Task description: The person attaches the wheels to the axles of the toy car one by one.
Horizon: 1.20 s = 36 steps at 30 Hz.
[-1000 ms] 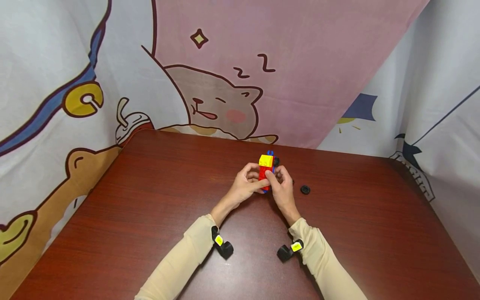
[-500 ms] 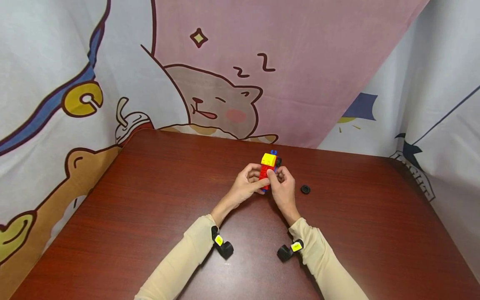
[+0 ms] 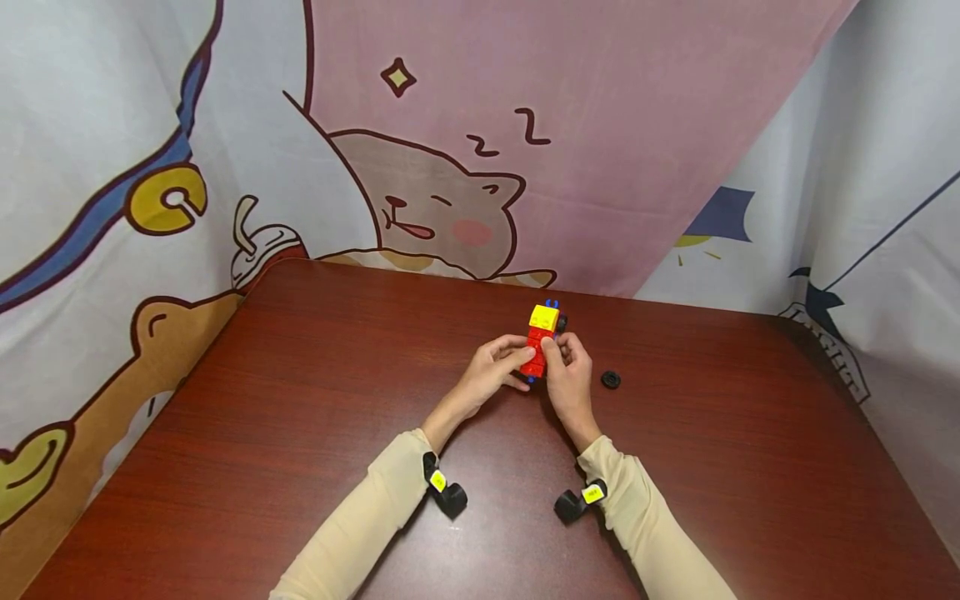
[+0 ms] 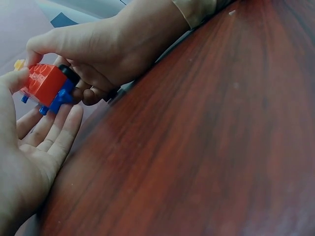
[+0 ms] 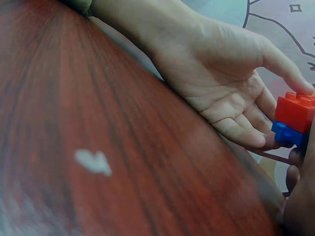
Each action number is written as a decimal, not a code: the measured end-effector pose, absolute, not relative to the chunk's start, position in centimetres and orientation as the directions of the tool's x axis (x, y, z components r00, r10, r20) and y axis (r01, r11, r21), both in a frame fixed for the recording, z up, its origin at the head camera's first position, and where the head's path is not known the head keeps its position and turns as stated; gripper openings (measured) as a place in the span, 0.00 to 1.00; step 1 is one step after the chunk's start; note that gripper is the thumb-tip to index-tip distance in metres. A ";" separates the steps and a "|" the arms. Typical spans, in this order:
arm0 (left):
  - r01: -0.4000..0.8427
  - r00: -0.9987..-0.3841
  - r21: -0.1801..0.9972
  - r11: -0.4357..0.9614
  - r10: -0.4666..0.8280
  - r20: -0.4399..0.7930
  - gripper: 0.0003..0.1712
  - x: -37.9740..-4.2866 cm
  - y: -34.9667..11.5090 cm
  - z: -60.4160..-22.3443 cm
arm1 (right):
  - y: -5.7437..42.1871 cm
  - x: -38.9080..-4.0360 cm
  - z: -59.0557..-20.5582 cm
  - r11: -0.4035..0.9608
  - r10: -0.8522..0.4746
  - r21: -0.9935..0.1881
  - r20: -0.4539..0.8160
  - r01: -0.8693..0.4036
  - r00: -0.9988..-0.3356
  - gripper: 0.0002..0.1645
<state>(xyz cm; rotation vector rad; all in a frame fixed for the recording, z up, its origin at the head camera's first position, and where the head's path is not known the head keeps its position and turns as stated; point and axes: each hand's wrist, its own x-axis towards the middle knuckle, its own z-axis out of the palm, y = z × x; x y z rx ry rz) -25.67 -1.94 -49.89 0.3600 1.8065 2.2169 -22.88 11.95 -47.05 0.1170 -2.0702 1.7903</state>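
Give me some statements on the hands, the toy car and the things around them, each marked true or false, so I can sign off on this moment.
1. The left hand and the right hand both hold the toy car. True.
2. In the head view, the toy car's near end is yellow. False: the yellow brick sits toward the far end.
3. A loose black wheel lies on the table, to the right of the right hand. True.
4. The loose black wheel touches the right hand. False: there is a gap between them.
5. The cloth behind the table shows a sleeping animal. True.
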 end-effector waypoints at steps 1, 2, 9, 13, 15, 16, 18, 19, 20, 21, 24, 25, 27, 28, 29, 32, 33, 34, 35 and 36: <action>-0.042 -0.934 0.980 -0.193 0.357 0.031 0.22 -25.6 -2.0 -49.9 | 11.9 -22.9 -47.1 0.174 0.195 -0.931 0.352 -0.321 -0.915 0.12; -0.039 -0.932 0.981 -0.192 0.361 0.033 0.21 -25.6 -2.0 -49.9 | 11.9 -22.9 -47.1 0.173 0.197 -0.930 0.355 -0.324 -0.914 0.12; -0.025 -0.921 0.984 -0.176 0.386 0.046 0.20 -25.6 -2.0 -50.0 | 11.9 -22.9 -47.0 0.172 0.203 -0.933 0.348 -0.317 -0.915 0.12; -0.018 -0.921 0.989 -0.145 0.387 0.040 0.20 -25.8 -1.9 -50.1 | 12.0 -23.0 -47.0 0.179 0.197 -0.938 0.330 -0.297 -0.923 0.12; -0.015 -0.923 0.991 -0.133 0.382 0.037 0.20 -25.8 -1.8 -50.1 | 12.0 -23.0 -47.0 0.173 0.189 -0.942 0.317 -0.287 -0.929 0.12; -0.014 -0.924 0.992 -0.129 0.380 0.037 0.20 -25.8 -1.8 -50.1 | 12.1 -23.1 -47.0 0.170 0.183 -0.945 0.310 -0.281 -0.933 0.11; -0.010 -0.925 0.992 -0.125 0.377 0.038 0.20 -25.8 -1.8 -50.1 | 12.1 -23.2 -47.0 0.159 0.168 -0.950 0.296 -0.270 -0.940 0.11; -0.009 -0.926 0.992 -0.124 0.376 0.039 0.20 -25.8 -1.8 -50.1 | 12.1 -23.2 -47.0 0.153 0.159 -0.952 0.289 -0.265 -0.944 0.11; -0.007 -0.927 0.992 -0.122 0.374 0.040 0.20 -25.8 -1.8 -50.0 | 12.2 -23.2 -47.0 0.148 0.151 -0.954 0.282 -0.261 -0.947 0.11; -0.006 -0.927 0.993 -0.122 0.373 0.040 0.20 -25.8 -1.8 -50.0 | 12.2 -23.2 -47.0 0.144 0.141 -0.955 0.278 -0.258 -0.950 0.11; -0.005 -0.930 0.993 -0.121 0.365 0.039 0.20 -25.7 -1.8 -50.0 | 12.2 -23.3 -47.0 0.144 0.126 -0.957 0.270 -0.251 -0.955 0.12; -0.006 -0.932 0.993 -0.121 0.360 0.039 0.20 -25.7 -1.8 -50.0 | 12.2 -23.3 -47.0 0.148 0.124 -0.957 0.267 -0.248 -0.956 0.13; -0.004 -0.935 0.992 -0.127 0.353 0.041 0.19 -25.7 -1.8 -50.1 | 12.1 -23.3 -47.0 0.151 0.121 -0.958 0.263 -0.244 -0.957 0.14; -0.002 -0.936 0.991 -0.130 0.350 0.044 0.19 -25.7 -1.8 -50.1 | 12.1 -23.2 -47.0 0.149 0.121 -0.959 0.261 -0.243 -0.958 0.14; -0.001 -0.937 0.991 -0.135 0.348 0.046 0.18 -25.8 -1.8 -50.2 | 12.1 -23.2 -47.0 0.145 0.121 -0.959 0.260 -0.242 -0.958 0.15; 0.005 -0.938 0.989 -0.148 0.342 0.056 0.17 -25.8 -1.7 -50.2 | 12.1 -23.2 -47.0 0.138 0.128 -0.960 0.263 -0.246 -0.956 0.18; 0.006 -0.939 0.988 -0.152 0.340 0.058 0.17 -25.8 -1.7 -50.2 | 12.1 -23.1 -47.0 0.133 0.133 -0.960 0.263 -0.246 -0.956 0.19; 0.008 -0.939 0.988 -0.155 0.338 0.061 0.17 -25.8 -1.7 -50.2 | 12.0 -23.1 -47.0 0.132 0.139 -0.960 0.265 -0.248 -0.954 0.19; 0.011 -0.940 0.987 -0.157 0.336 0.064 0.17 -25.8 -1.7 -50.2 | 12.0 -23.1 -47.0 0.130 0.146 -0.960 0.266 -0.248 -0.953 0.20; 0.013 -0.940 0.987 -0.160 0.334 0.067 0.16 -25.7 -1.7 -50.1 | 12.0 -23.1 -47.0 0.132 0.154 -0.959 0.268 -0.249 -0.951 0.20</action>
